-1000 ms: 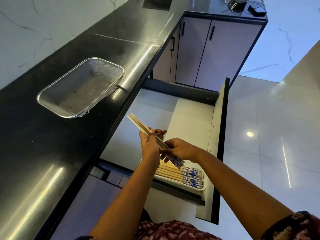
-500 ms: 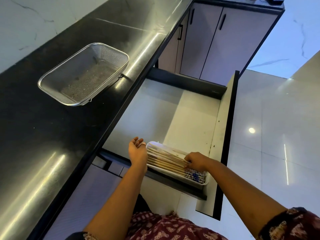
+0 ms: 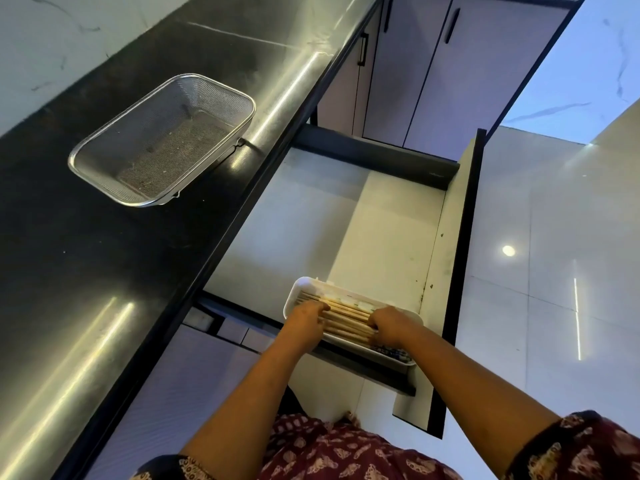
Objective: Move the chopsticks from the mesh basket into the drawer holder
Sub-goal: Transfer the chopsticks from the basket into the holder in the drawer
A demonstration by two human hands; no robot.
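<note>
The steel mesh basket (image 3: pixel 162 138) stands on the black counter with no chopsticks in it. In the open drawer, a white holder (image 3: pixel 313 284) at the near end carries a row of wooden chopsticks (image 3: pixel 348 317) with blue-patterned ends. My left hand (image 3: pixel 306 317) rests on the chopsticks' left ends, fingers curled over them. My right hand (image 3: pixel 391 327) lies on their right part, fingers bent down onto the sticks. Both hands press on the bundle inside the holder and cover part of it.
The black counter (image 3: pixel 104 271) runs along the left. The pale drawer (image 3: pixel 363 216) is pulled out wide, its front panel (image 3: pixel 457 271) on the right. Cabinet doors (image 3: pixel 433 71) stand beyond it. A glossy tiled floor (image 3: pixel 561 271) lies to the right.
A second ago both hands held a few chopsticks above the drawer. They lowered them into the holder, and now both hands lie flat on the bundle.
</note>
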